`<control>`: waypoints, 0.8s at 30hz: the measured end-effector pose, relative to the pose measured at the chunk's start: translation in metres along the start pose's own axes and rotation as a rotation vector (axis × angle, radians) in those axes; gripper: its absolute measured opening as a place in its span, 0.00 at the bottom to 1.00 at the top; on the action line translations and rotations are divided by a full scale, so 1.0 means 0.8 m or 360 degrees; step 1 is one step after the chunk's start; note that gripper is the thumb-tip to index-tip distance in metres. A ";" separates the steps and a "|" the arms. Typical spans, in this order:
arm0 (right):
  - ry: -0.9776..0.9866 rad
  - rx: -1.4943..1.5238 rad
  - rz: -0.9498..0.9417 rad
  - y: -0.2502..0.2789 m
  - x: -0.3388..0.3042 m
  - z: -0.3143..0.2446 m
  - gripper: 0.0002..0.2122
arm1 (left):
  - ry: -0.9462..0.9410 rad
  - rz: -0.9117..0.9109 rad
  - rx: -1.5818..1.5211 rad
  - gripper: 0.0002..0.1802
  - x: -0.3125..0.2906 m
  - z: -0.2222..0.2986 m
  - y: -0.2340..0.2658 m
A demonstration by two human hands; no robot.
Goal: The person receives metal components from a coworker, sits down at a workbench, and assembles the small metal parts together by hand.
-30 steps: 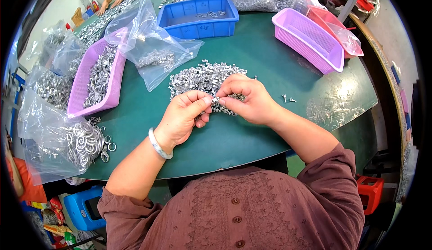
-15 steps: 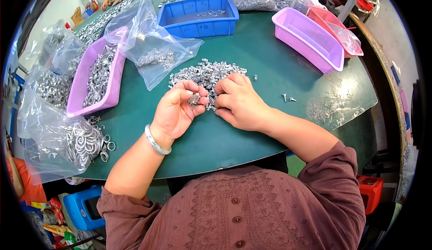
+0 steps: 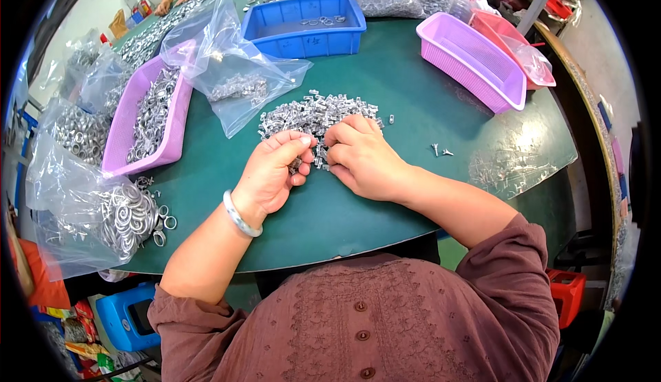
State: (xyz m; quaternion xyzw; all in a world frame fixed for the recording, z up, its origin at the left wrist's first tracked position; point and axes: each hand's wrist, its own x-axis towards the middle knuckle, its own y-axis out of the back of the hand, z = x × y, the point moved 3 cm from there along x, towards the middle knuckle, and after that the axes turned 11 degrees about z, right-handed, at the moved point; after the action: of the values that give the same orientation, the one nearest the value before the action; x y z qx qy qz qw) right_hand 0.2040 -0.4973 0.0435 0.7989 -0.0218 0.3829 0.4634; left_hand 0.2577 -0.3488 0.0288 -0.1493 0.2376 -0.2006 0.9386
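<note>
1. Left hand, fingers curled, now pinches a small metal piece; whether anything else lies in the palm cannot be told.
2. Right hand, half-closed, has drawn back to the pile's near edge.
3. Pile of metal pieces lies at 12 o'clock.
4. Purple tray at 10 o'clock, unchanged.

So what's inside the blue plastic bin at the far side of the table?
The blue plastic bin holds a few small silver metal rings on its floor; its near wall hides the front strip.
</note>
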 end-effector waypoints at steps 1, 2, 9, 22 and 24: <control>0.0001 0.0000 0.0001 0.000 0.000 0.000 0.03 | 0.0010 0.0017 0.0019 0.05 0.000 0.000 0.001; 0.0006 0.0003 -0.0023 0.000 -0.001 -0.001 0.02 | 0.0020 0.0034 0.0038 0.05 0.000 -0.001 0.002; 0.0025 0.0200 0.0061 0.006 0.003 -0.003 0.03 | 0.0020 0.0086 0.0154 0.06 -0.002 -0.001 0.000; 0.0216 0.0156 0.0332 0.020 0.009 -0.008 0.07 | 0.0072 -0.0062 0.0398 0.07 -0.009 -0.004 -0.006; -0.0041 0.0383 0.0324 0.021 0.008 0.002 0.08 | 0.0032 -0.0048 0.0394 0.06 -0.009 -0.002 -0.005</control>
State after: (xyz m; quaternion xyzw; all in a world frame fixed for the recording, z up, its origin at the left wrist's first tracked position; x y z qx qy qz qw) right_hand 0.2031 -0.5057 0.0593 0.8472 -0.0624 0.4175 0.3227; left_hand 0.2499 -0.3498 0.0314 -0.0337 0.2180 -0.2439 0.9444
